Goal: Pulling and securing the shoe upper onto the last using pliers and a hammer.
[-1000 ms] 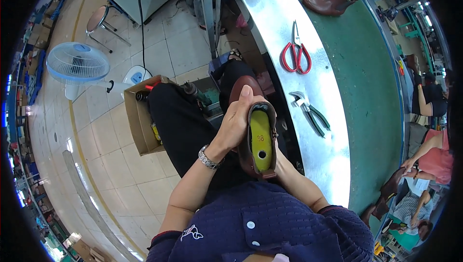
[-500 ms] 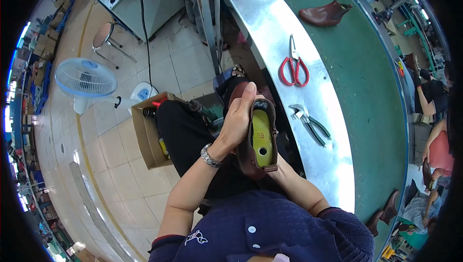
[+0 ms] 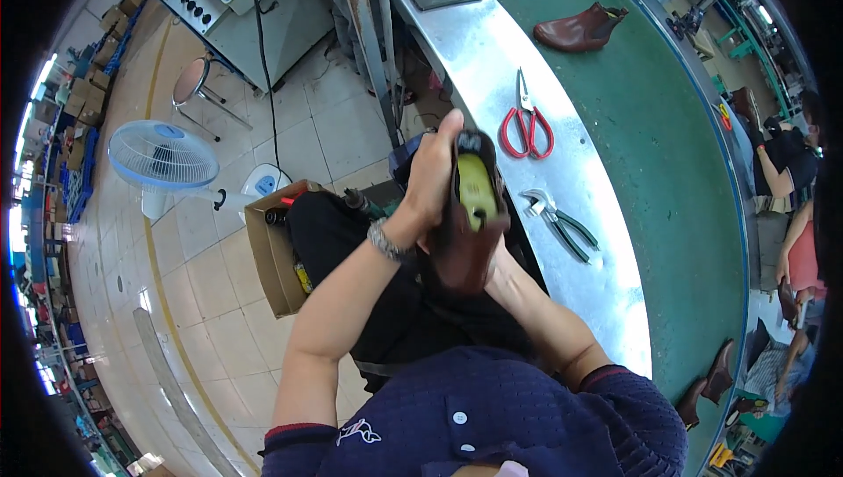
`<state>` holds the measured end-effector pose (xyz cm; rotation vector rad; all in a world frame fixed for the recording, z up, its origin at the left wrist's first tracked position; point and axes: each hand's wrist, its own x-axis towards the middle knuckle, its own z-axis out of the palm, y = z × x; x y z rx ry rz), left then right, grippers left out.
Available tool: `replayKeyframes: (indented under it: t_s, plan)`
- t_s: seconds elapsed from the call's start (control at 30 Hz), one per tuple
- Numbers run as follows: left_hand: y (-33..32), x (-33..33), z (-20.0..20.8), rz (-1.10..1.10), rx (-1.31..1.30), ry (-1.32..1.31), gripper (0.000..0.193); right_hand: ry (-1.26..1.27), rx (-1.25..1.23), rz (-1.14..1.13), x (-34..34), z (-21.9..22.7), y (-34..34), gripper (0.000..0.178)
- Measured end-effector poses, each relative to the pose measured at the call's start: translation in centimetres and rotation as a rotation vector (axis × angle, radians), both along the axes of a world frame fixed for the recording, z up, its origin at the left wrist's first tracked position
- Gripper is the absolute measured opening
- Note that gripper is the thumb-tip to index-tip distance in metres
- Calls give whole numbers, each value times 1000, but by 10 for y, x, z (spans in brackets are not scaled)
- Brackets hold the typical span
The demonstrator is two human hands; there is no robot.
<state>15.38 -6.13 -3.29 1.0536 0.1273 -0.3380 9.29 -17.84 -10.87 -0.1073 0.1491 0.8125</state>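
In the head view, I have the brown boot (image 3: 465, 253) near centre, motion-blurred, above the lap (image 3: 395, 328). The left hand (image 3: 430, 174) holds its 9 o'clock side, partly closed, thumb raised; the right hand (image 3: 502, 266) is mostly hidden behind it, so I can't tell how far it is closed or what it grips. With that thumb up, I judge the boot could twist and drop into the lap. Swung too far toward 3 o'clock, it could knock the pliers (image 3: 562, 227) on the metal tabletop (image 3: 606, 301); toward 1 o'clock, the scissors (image 3: 538, 136) could scuff it.
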Motion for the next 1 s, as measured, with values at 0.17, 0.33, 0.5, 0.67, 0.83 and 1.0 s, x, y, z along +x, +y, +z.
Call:
replayKeyframes:
  t_s: [0.17, 0.33, 0.5, 0.67, 0.83, 1.0]
  plan:
    - [-2, 37, 3, 87, -50, 153, 46, 280, -2, 12, 33, 32, 6, 71]
    - [7, 51, 12, 4, -31, 91, 35, 265, -151, -32, 40, 61, 3, 72]
    - [5, 64, 8, -113, -69, 71, 34, 342, -206, -9, 49, 60, 0, 74]
    - [5, 57, -7, -79, -92, 166, 32, 411, -186, -44, 38, 51, 1, 65]
    - [8, 23, -20, -58, -57, 245, 41, 479, -171, 59, -6, 68, -4, 68]
    - [33, -44, -77, -12, -339, 411, 42, 566, -251, 310, -52, 52, -34, 61]
